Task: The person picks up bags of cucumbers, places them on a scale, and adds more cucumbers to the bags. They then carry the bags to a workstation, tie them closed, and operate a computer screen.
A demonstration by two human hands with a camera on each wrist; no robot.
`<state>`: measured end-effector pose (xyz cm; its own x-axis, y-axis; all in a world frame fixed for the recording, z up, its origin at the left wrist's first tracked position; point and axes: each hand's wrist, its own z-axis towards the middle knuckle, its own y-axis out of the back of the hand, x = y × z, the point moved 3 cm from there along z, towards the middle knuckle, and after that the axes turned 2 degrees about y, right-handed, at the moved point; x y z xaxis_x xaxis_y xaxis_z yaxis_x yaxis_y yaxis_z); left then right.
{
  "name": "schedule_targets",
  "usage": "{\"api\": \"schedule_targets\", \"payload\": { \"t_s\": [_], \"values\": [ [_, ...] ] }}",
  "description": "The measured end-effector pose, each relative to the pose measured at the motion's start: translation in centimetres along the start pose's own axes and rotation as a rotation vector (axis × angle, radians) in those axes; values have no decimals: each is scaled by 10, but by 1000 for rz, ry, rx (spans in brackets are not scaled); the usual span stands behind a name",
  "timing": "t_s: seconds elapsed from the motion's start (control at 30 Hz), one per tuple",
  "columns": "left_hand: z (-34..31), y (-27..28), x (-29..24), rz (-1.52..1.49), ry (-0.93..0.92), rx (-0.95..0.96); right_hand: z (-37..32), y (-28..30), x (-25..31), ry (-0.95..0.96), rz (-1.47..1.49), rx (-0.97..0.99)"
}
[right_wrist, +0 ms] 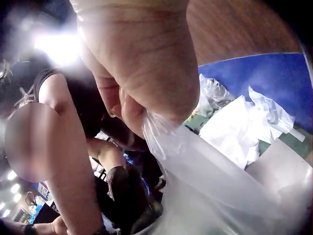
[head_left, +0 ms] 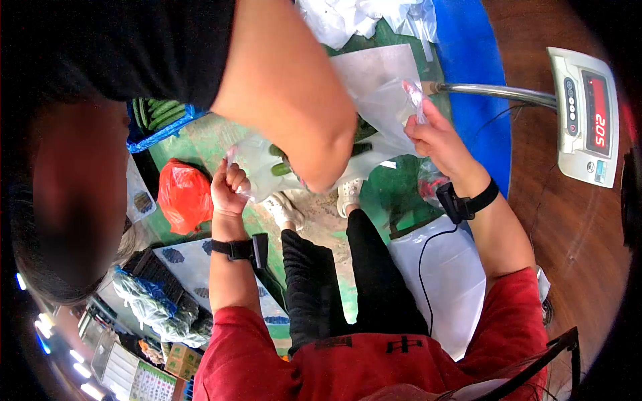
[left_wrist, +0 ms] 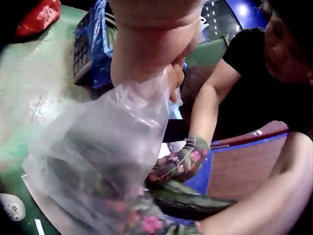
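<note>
A clear plastic bag [head_left: 384, 110] is stretched between my two hands. My left hand [head_left: 229, 190] pinches its edge on the left, and my right hand [head_left: 438, 142] grips it on the right. In the left wrist view the bag [left_wrist: 98, 142] hangs from my left hand [left_wrist: 151, 49]; in the right wrist view my right hand [right_wrist: 142, 63] pinches the gathered plastic [right_wrist: 210, 181]. Green cucumbers [head_left: 281, 169] show at the bag, partly behind another person's arm [head_left: 287, 87]. That person's flowered sleeves [left_wrist: 188, 161] are beside cucumbers [left_wrist: 186, 203] in the left wrist view.
A scale display [head_left: 587, 117] stands at the right on a brown surface. A red bag [head_left: 184, 194] lies at the left, below a blue-lined crate [head_left: 160, 134] of cucumbers. White plastic bags [head_left: 361, 19] lie at the top. The other person leans in from the upper left.
</note>
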<state>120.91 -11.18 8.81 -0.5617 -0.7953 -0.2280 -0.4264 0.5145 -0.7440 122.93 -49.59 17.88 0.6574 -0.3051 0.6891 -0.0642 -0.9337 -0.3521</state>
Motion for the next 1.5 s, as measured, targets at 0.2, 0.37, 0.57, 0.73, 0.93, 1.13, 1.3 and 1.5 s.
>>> {"api": "schedule_targets", "payload": {
  "t_s": [0.2, 0.37, 0.57, 0.73, 0.93, 1.13, 1.3, 1.5],
  "values": [
    [-19, -31, 11, 256, -85, -80, 2, 22, -10, 37, -93, -87],
    [-39, -87, 38, 449, -33, -79, -22, 38, -3, 134, -203, -215],
    [-50, -141, 83, 508, 161, 88, -48, 69, 25, 309, -229, -348],
    [5, -85, 110, 832, 118, -34, -4, 145, -38, 224, -456, -483],
    [28, -36, 121, 911, -25, -221, 20, 144, -71, 165, -679, -564],
    [32, -13, 134, 953, -135, -334, 16, 148, -84, 121, -704, -626],
    [31, -24, 132, 1045, -304, -336, 7, 144, -81, 194, -644, -676],
    [19, -47, 127, 1168, -488, -412, -71, 158, -10, 871, -124, -1275]
  ]
}}
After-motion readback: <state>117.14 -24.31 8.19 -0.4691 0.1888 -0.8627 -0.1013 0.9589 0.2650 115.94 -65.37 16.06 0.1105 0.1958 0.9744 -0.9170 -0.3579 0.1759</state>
